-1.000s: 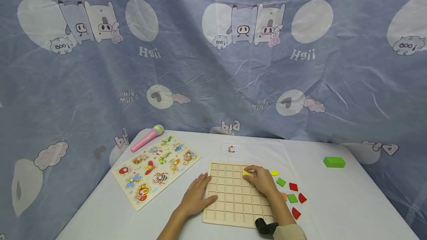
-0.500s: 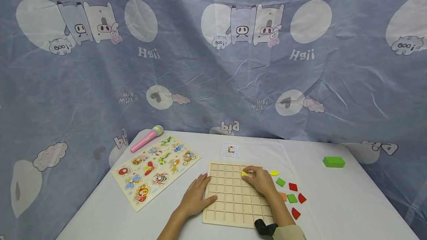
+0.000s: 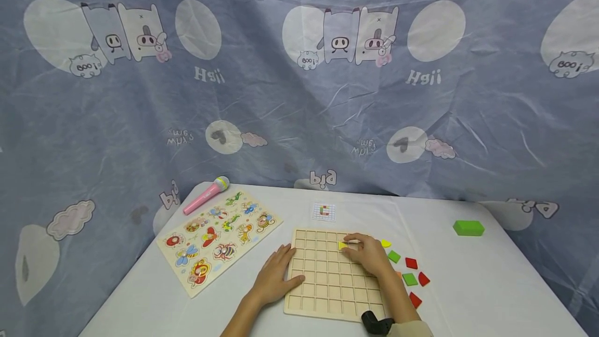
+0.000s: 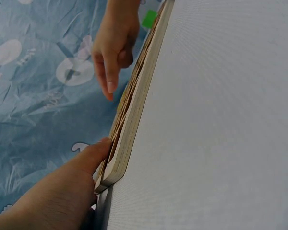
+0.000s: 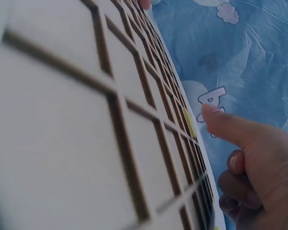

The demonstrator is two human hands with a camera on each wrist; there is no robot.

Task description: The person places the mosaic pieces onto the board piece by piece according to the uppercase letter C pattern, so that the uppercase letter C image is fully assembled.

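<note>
A pale wooden grid board (image 3: 323,280) lies on the white table. My left hand (image 3: 275,276) rests along its left edge with fingers straight and the thumb over the rim; the left wrist view shows that thumb (image 4: 97,154) on the edge. A small yellow piece (image 3: 342,246) lies in a cell in the board's far part, and it shows flat in the grid in the right wrist view. My right hand (image 3: 369,255) hovers over the board there, index finger and thumb spread by the piece. From the right wrist, the thumb (image 5: 221,122) appears just beside the yellow piece.
Right of the board lie loose red pieces (image 3: 411,263), green pieces (image 3: 409,279), an orange one and a yellow one (image 3: 386,243). A pattern card (image 3: 324,211) stands behind the board. An insect puzzle (image 3: 220,241), pink microphone (image 3: 206,196) and green block (image 3: 469,228) lie farther out.
My right hand has let go of the yellow piece and shifted slightly to the right, leaving the piece in the grid. The left hand stays put.
</note>
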